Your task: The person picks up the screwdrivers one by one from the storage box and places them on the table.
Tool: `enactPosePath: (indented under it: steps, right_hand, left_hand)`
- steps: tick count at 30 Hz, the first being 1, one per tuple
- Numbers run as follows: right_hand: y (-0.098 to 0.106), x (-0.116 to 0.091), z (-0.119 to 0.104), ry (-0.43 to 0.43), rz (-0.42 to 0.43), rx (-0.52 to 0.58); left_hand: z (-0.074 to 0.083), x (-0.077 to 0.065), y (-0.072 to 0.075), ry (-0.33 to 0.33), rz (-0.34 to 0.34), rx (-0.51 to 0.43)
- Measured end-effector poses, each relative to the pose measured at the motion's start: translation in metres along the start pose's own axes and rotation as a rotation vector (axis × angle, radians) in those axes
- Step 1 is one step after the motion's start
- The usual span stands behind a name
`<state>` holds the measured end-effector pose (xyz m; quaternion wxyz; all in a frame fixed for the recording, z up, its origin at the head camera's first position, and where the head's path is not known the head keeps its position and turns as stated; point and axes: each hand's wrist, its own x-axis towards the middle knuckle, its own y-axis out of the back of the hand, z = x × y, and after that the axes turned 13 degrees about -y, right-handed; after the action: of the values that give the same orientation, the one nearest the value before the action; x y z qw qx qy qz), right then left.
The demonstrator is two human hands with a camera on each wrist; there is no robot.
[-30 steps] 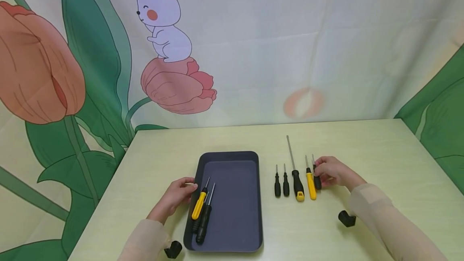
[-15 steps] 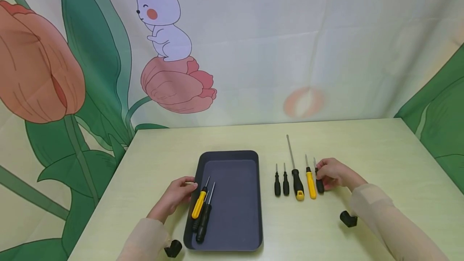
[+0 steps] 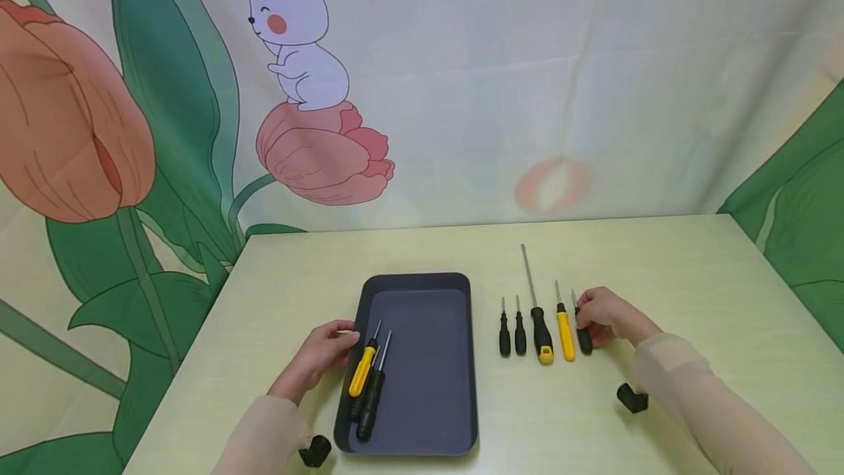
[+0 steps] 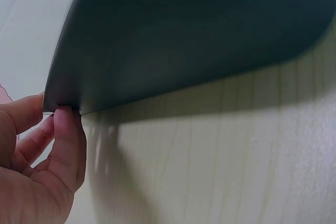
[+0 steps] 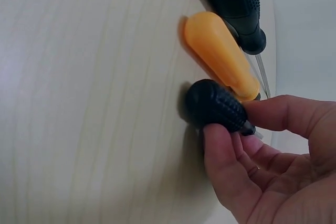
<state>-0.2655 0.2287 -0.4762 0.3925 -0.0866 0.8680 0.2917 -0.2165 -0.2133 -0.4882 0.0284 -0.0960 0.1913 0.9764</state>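
My right hand (image 3: 606,316) pinches a small black-handled screwdriver (image 3: 584,340) between thumb and fingers, at the right end of a row. In the right wrist view its ridged black handle (image 5: 212,106) lies close to the table. Just left of it is a yellow-handled screwdriver (image 3: 565,336), then a long black-and-yellow screwdriver (image 3: 541,332). Two small black screwdrivers (image 3: 504,336) end the row. My left hand (image 3: 323,350) grips the left rim of a dark tray (image 3: 428,365); the left wrist view shows thumb and fingers on its wall (image 4: 157,51).
Inside the tray, along its left side, lie a yellow-handled screwdriver (image 3: 361,372) and a black-handled one (image 3: 371,405), with another dark handle partly hidden between them. A printed cloth (image 3: 461,94) hangs behind the pale table (image 3: 297,270).
My right hand has shifted the black screwdriver slightly right and toward me, widening its gap from the yellow-handled one. The left hand and tray stay in place.
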Motion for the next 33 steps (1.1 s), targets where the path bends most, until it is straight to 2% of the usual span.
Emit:
enactPosePath:
  steps: [16,33]
  right_hand:
    - [-0.0033,-0.001,-0.0085,-0.032,0.06,-0.111]
    - [0.0018,0.0019,-0.0007,-0.046,0.048,-0.062]
  left_hand:
    - [0.0026,0.0005,-0.0006,0.029,0.004,-0.003]
    - [0.0039,-0.0009,-0.0005,0.034,0.002,0.012]
